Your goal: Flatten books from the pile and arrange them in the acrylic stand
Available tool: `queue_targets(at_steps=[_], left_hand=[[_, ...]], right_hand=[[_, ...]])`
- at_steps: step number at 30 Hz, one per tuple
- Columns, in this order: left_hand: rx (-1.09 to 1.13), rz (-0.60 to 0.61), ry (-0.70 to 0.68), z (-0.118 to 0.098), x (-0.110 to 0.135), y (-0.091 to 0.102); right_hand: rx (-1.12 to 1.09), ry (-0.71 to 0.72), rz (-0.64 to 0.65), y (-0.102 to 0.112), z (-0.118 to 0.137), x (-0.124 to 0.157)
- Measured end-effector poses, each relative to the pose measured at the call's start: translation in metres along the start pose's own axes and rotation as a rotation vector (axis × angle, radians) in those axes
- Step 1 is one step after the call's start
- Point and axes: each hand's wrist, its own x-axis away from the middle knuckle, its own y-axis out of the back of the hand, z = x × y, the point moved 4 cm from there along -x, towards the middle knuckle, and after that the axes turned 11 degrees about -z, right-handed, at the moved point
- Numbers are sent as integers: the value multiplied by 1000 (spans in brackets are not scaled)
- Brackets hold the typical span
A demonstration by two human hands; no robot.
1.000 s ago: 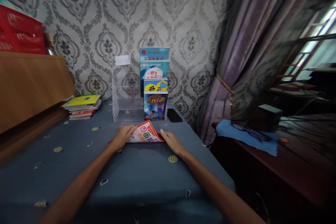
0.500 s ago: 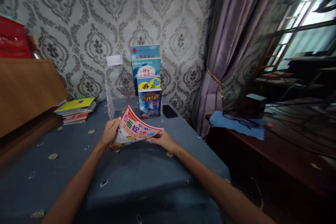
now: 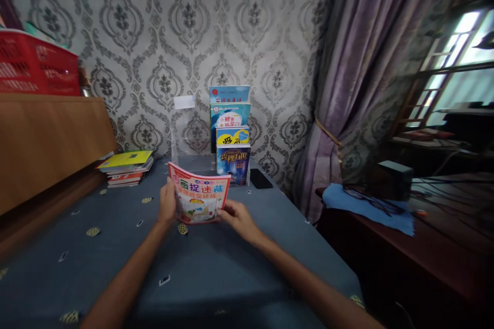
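A thin picture book with a red border and colourful Chinese lettering is held up between both hands, its cover facing me and slightly curved. My left hand grips its left edge, while my right hand pinches the lower right corner. Just behind it, a clear book stand with a white label on its left part carries several upright books. A dark blue book stands at the front of them, with yellow-blue and light blue covers rising behind.
A black phone lies right of the stand. At left, a stack of books lies beside a wooden cabinet topped by a red basket. Glasses rest on a blue cloth on the dark red table. A purple curtain hangs behind.
The picture book has turned from tilted to nearly upright and level, its cover facing me more squarely. My right hand has shifted down its right side. The camera view has swung slightly.
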Motion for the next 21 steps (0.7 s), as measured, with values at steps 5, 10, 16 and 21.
queue_targets(at_steps=[5, 10, 16, 21], left_hand=[[18, 126, 111, 19, 5, 2], [-71, 275, 82, 11, -4, 10], [-343, 684, 51, 6, -24, 28], [-371, 704, 209, -3, -47, 29]], right_hand=[[86, 7, 5, -6, -9, 5], [154, 16, 15, -1, -1, -3], [185, 27, 9, 9, 15, -27], [63, -59, 136, 6, 24, -66]])
